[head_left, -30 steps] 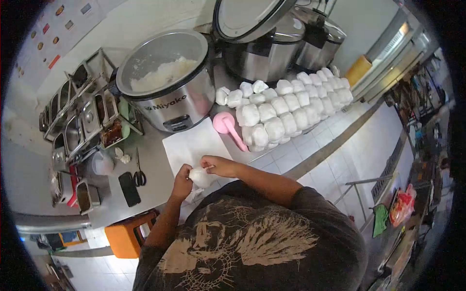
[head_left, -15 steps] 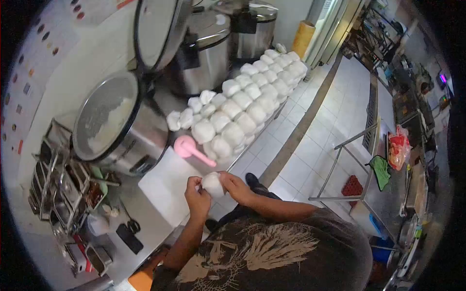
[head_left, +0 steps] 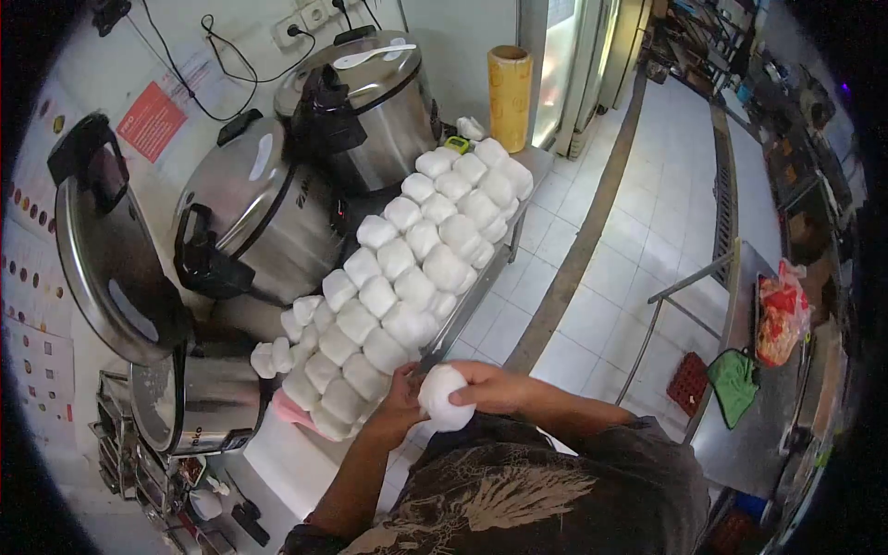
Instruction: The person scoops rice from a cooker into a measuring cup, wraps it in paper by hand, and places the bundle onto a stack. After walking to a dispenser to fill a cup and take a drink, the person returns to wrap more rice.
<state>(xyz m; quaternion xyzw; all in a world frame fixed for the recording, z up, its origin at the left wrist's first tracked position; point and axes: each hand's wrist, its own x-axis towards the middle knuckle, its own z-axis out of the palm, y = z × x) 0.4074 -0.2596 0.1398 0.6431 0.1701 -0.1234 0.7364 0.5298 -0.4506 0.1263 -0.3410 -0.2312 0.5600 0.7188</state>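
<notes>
A white, rounded bag of rice (head_left: pixel 446 398) is between my hands, in front of my shirt. My right hand (head_left: pixel 490 387) grips its right side, thumb across the front. My left hand (head_left: pixel 398 405) is closed at its left edge; the bundle partly hides those fingertips. Just beyond, many similar white bags (head_left: pixel 398 296) are stacked in rows along the steel counter. A pink scoop (head_left: pixel 292 410) lies partly hidden behind the near end of the stack.
Large steel rice cookers (head_left: pixel 264 213) stand against the wall on the left; the nearest cooker (head_left: pixel 217 402) has its lid (head_left: pixel 116 268) raised. A plastic wrap roll (head_left: pixel 509 97) stands at the counter's far end. On the right, a metal table (head_left: pixel 740 444) carries a green cloth (head_left: pixel 733 387).
My view has swung towards the far end of the counter. The bag has turned in my hands, with my right hand now over its right side. The scoop has become mostly hidden.
</notes>
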